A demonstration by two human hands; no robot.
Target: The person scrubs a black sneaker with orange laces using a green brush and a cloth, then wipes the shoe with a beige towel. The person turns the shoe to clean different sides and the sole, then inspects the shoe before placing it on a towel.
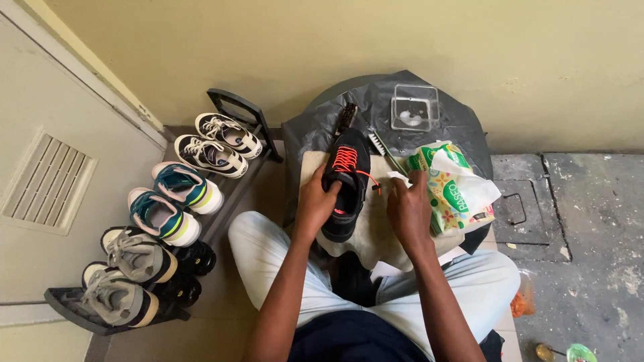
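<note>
A black knit sneaker with bright orange laces (345, 184) lies sole-down on a cream cloth (376, 231) spread over a small round table wrapped in dark grey plastic sheeting (389, 107), and everything else is placed from that shoe. The left hand (315, 204) clasps the shoe's left side near the collar, fingers curled against the upper. The right hand (408, 208), just right of the shoe, pinches a small white tissue (398, 177) between thumb and fingertips, close to the loose lace end.

The shoe looks light and soft in the upper, likely to give under pressure, while the sole seems stiffer; a hold around the heel and midsole would probably steady it best, since the mesh would buckle and the laces slip.

Right of the shoe sits a green flowered soft pack of tissues (453, 191), crinkly, with a sheet sticking out. Beyond the toe lie a dark bristle brush (346, 117) and a slim white-handled brush (382, 147); farther back stands a clear square plastic tub (414, 107). Well to the shoe's left, a black slatted shoe rack (235, 107) carries pairs of canvas, mesh and grey sneakers against a pale door.
</note>
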